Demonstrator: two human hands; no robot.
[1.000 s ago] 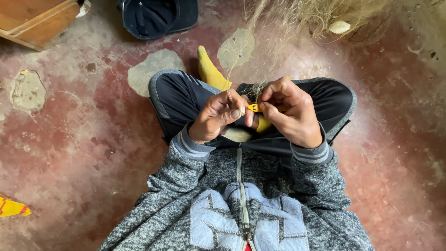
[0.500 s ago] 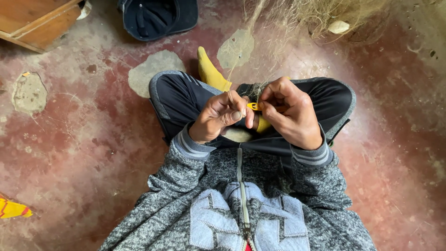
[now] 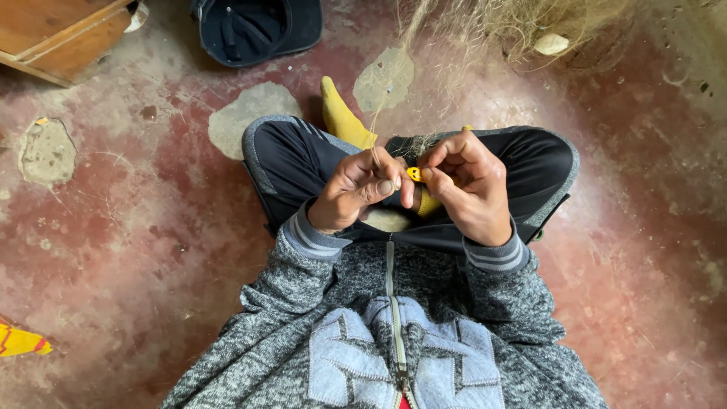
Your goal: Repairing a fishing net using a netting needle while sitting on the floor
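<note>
Soft, even daylight fills the scene, bright enough to show the texture of the worn red floor (image 3: pixel 136 250) without any glare or blown highlights. Shadows are faint and diffuse: a weak dark band lies on the floor just beside the crossed legs, and deeper shade gathers in the lap beneath the left hand (image 3: pixel 356 189) and the right hand (image 3: pixel 473 185). The centre is sharp, with knuckles and the knit of the grey jacket (image 3: pixel 394 333) crisp. The tangled net (image 3: pixel 522 23) at the top edge looks slightly soft. The wide lens stretches things toward the corners, and colours are muted but natural.
</note>
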